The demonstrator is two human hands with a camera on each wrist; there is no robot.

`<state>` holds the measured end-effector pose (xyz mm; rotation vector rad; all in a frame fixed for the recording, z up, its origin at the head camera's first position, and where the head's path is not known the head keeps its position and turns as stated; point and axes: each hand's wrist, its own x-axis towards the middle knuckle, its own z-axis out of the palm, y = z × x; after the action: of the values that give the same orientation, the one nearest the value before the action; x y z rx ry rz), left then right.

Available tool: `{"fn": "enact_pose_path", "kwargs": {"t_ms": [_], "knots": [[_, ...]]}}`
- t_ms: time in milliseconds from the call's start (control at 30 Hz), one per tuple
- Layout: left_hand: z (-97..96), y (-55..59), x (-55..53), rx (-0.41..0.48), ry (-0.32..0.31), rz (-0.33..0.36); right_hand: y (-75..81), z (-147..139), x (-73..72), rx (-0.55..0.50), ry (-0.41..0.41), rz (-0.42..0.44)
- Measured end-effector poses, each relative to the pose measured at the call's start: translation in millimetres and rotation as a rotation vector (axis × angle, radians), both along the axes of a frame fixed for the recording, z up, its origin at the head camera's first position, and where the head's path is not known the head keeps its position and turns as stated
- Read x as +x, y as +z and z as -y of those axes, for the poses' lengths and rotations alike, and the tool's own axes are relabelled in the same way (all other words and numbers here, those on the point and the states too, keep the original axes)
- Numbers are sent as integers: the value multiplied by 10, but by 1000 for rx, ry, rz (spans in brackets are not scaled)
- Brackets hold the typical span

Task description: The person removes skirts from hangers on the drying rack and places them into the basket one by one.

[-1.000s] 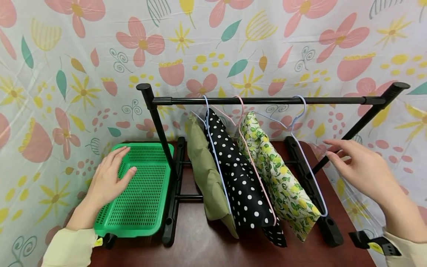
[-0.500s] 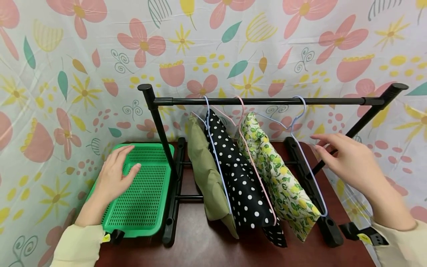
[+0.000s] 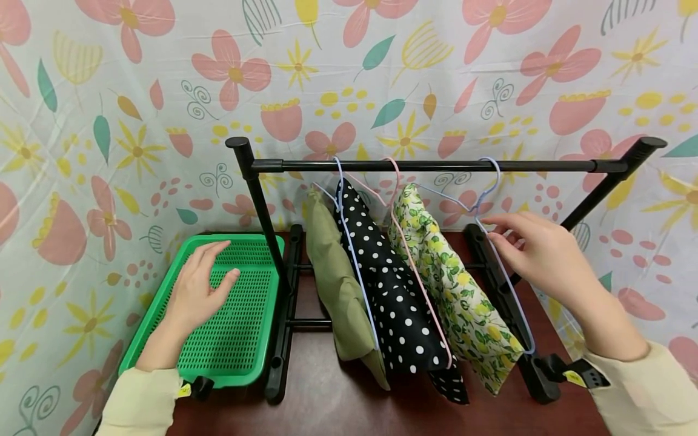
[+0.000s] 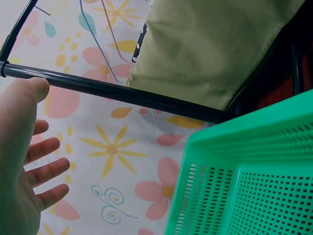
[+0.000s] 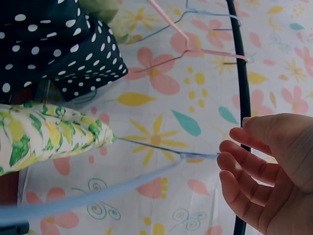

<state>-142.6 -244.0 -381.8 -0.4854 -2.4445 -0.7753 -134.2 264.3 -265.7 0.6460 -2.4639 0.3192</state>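
Note:
My right hand is at the right end of the rack, its fingers loosely bent. Its fingertips overlap the blue hanger just below the hook in the head view; the right wrist view has them beside the hanger's neck. From this hanger hangs a lemon-print cloth. Over the green basket my left hand hovers with fingers spread and holds nothing. A pink hanger bears a black polka-dot cloth, and another blue hanger bears an olive-green cloth.
All the hangers hook over the black rail of a rack. Its left post rises beside the basket, and its right post slants behind my right hand. Dark red tabletop lies beneath, with a floral curtain behind.
My right hand has moved left, from the right post to the blue hanger with the lemon-print cloth. My left hand has drifted slightly right over the basket. The hanging cloths have stayed put.

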Motion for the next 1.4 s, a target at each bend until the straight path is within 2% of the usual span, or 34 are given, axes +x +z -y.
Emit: {"fn": "enact_pose_path", "kwargs": {"t_ms": [333, 633, 967, 1200, 1400], "knots": [[-132, -35, -39, 12, -29, -29, 32, 139, -77, -21, 52, -20], [-264, -75, -63, 24, -44, -11, 79, 305, -134, -34, 67, 2], [-422, -108, -102, 59, -69, -17, 98, 501, -199, -48, 138, -13], [-553, -180, -116, 91, -89, -13, 80, 619, -237, -54, 162, 21], [-673, -238, -115, 113, -102, 19, 61, 727, -282, -56, 193, 46]]}}
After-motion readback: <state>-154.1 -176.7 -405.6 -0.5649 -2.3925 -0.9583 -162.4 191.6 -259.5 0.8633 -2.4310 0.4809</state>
